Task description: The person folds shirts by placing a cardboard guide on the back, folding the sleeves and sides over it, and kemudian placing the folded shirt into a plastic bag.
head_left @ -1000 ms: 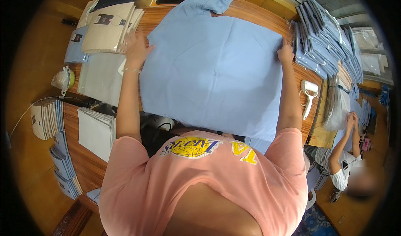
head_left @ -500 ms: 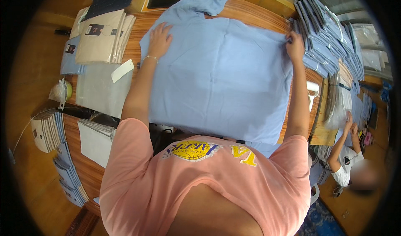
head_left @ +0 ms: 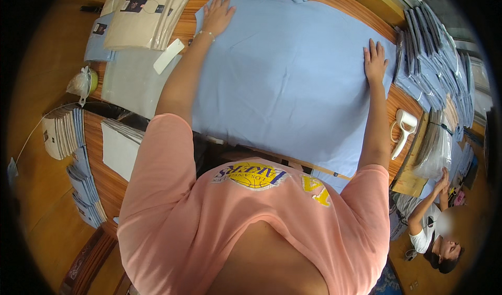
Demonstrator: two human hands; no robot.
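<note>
Head view: wooden worktable [head_left: 402, 104], seen from above.
Garment: one light blue shirt [head_left: 293, 81], spread flat across the table's middle, collar end bunched at the far edge.
Left hand [head_left: 217, 14]: fingers spread wide, palm down on the garment's far left corner; holding nothing.
Right hand [head_left: 375, 60]: fingers spread wide, flat on the right edge; holding nothing.
Step in hand, judged: smoothing the cloth flat.
Method advised: palms kept flat, swept outward from the centre toward the edges, even pressure both sides, hem pulled straight, no dragging into fresh creases.
Count, garments laid out: one.
Count, hands on cloth: two.
Count, bagged folded garments [head_left: 431, 54]: many, overlapping along the right; exact number not countable.
Count, beige folded stack [head_left: 144, 15]: one pile, far left.
Count, white handheld tool [head_left: 401, 130]: one, right of the cloth.
Count, other persons: one [head_left: 434, 227], seated lower right.
</note>
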